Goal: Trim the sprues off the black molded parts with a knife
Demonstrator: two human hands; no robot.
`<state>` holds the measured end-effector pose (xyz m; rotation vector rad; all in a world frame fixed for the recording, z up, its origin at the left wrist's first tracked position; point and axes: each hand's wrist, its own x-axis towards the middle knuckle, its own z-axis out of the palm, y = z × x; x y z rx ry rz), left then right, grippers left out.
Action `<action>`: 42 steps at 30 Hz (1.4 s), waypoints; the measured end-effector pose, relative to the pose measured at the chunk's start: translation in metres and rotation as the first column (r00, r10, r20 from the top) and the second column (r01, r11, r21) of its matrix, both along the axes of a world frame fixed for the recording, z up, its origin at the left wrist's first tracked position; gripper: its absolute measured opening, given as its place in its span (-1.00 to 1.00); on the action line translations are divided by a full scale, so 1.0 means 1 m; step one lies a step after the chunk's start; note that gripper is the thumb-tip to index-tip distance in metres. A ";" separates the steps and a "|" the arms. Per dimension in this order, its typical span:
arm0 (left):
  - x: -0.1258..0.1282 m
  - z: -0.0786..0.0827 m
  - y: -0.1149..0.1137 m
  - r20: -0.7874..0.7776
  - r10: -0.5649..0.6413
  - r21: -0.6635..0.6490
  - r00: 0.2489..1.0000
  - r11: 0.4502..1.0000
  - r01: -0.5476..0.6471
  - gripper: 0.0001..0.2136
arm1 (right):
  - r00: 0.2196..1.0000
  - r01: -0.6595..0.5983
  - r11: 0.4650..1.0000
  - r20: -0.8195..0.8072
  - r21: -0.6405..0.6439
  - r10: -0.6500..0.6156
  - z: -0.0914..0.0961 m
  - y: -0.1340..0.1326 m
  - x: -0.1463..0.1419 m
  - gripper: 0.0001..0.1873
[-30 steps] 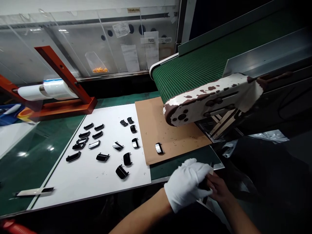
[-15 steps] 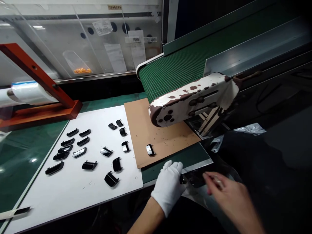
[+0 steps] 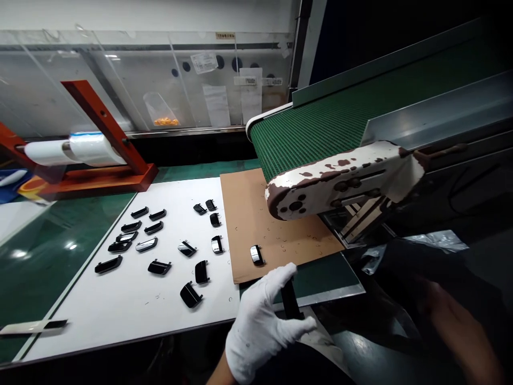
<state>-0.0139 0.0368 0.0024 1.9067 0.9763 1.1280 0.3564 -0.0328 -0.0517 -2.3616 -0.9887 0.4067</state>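
Observation:
My left hand [image 3: 262, 321], in a white glove, is at the front edge of the table. Between its thumb and fingers it grips a black plastic part [image 3: 290, 299]. My right hand [image 3: 452, 315] is bare and off to the right over the dark area, smeared by motion, so its fingers cannot be read. Near the left hand, one glossy black part [image 3: 257, 255] lies on the brown cardboard [image 3: 248, 214]. Several more black parts with small prongs, such as one nearby [image 3: 191, 294], are spread over the white sheet [image 3: 132, 305].
A green conveyor belt [image 3: 312, 139] with a chipped white end bracket [image 3: 332, 179] overhangs the cardboard. At the back left stands an orange stand [image 3: 100, 182] carrying rolls of clear film [image 3: 94, 148]. A flat strip with a dark tip [image 3: 34, 327] lies at the lower left.
My right hand has moved right, away from the left hand. The left hand's thumb and fingers have spread wider, showing the black part. The view has shifted left.

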 end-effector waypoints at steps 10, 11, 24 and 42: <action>-0.003 0.010 -0.013 0.058 0.023 -0.056 0.998 0.998 -0.020 -0.34 | 0.576 -0.788 0.595 -0.149 0.157 0.804 0.080 0.023 -0.167 -0.37; -0.003 0.010 -0.014 0.069 0.020 -0.074 0.997 0.997 -0.015 -0.33 | 0.544 -0.829 0.544 -0.040 0.132 0.838 0.088 0.024 -0.176 -0.32; -0.004 0.019 -0.016 0.202 -0.035 -0.201 0.979 0.977 0.077 -0.31 | 0.345 -0.908 0.409 0.388 -0.091 0.854 0.101 0.038 -0.191 -0.15; -0.003 0.018 -0.013 0.209 -0.017 -0.186 0.978 0.981 0.057 -0.34 | 0.322 -0.908 0.409 0.471 -0.093 0.821 0.097 0.040 -0.195 -0.08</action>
